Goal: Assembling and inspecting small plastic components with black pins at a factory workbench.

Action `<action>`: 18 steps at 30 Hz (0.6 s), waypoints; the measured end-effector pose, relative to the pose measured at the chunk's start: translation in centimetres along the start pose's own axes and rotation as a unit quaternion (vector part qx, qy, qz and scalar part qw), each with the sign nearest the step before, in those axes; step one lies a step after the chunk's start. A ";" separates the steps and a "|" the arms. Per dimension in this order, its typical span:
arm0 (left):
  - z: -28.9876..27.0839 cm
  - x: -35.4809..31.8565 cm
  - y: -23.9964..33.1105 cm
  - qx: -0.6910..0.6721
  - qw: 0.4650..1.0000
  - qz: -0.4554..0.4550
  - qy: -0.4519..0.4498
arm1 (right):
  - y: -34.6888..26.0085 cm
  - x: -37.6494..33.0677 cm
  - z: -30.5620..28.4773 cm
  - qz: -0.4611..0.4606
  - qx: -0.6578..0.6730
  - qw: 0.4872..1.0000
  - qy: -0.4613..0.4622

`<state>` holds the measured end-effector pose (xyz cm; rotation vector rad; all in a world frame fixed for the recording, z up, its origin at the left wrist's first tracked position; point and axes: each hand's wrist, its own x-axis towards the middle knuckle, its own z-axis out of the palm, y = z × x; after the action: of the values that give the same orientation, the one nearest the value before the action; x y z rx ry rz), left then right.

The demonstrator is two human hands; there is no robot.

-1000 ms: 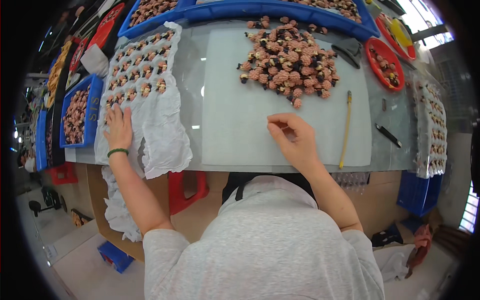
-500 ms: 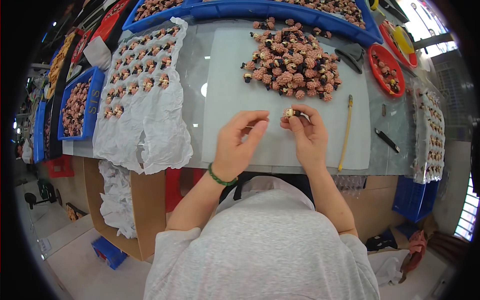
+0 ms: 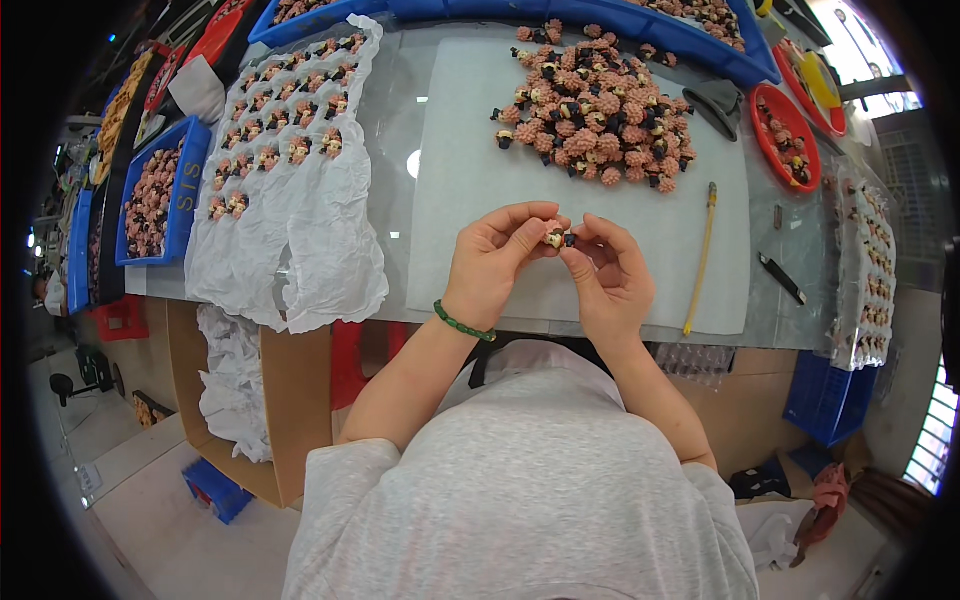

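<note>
A small figurine [image 3: 556,239] with pink curly hair, a pale face and a dark body is held up between my hands over a white sheet [image 3: 460,130]. The thumb and fingertips of my left hand [image 3: 485,265] pinch its head end; a green bead bracelet [image 3: 463,324] circles that wrist. My right hand [image 3: 615,285] is closed in a pinch at the figurine's dark end. Part of the figurine is covered by my fingertips. Beyond the hands lies a heap of similar figurines [image 3: 605,110].
To the left, rows of figurines lie on a crumpled white wrapping sheet [image 3: 330,240]. A yellow-handled thin brush [image 3: 700,260] and a black cutter [image 3: 782,278] lie at right, near a red dish [image 3: 812,150]. Blue trays [image 3: 570,18] stand behind; an open cardboard box [image 3: 300,410] is below left.
My left hand has moved right and closed onto the figurine, which only my right hand held before. The figurine has shifted slightly left. The whole view has tilted a little.
</note>
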<state>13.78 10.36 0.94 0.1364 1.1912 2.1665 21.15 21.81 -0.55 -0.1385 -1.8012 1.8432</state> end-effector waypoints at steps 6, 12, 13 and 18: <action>0.3 0.0 0.3 -0.069 0.997 -0.036 -0.013 | 0.4 0.2 -0.1 -0.076 -0.068 0.995 -0.004; -0.9 0.2 0.0 0.013 0.999 -0.034 0.002 | -0.8 1.6 -0.9 -0.128 -0.209 0.967 -0.067; -1.0 0.2 0.1 0.030 0.999 -0.031 0.030 | -1.1 2.3 -1.1 -0.111 -0.229 0.964 -0.081; -0.5 0.2 1.0 -0.005 0.999 -0.038 0.014 | -0.2 6.1 -3.2 -0.065 -0.427 0.902 0.011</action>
<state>12.94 9.69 1.43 0.0557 1.1818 2.1140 17.52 27.39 1.12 -0.3449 -2.4090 0.8437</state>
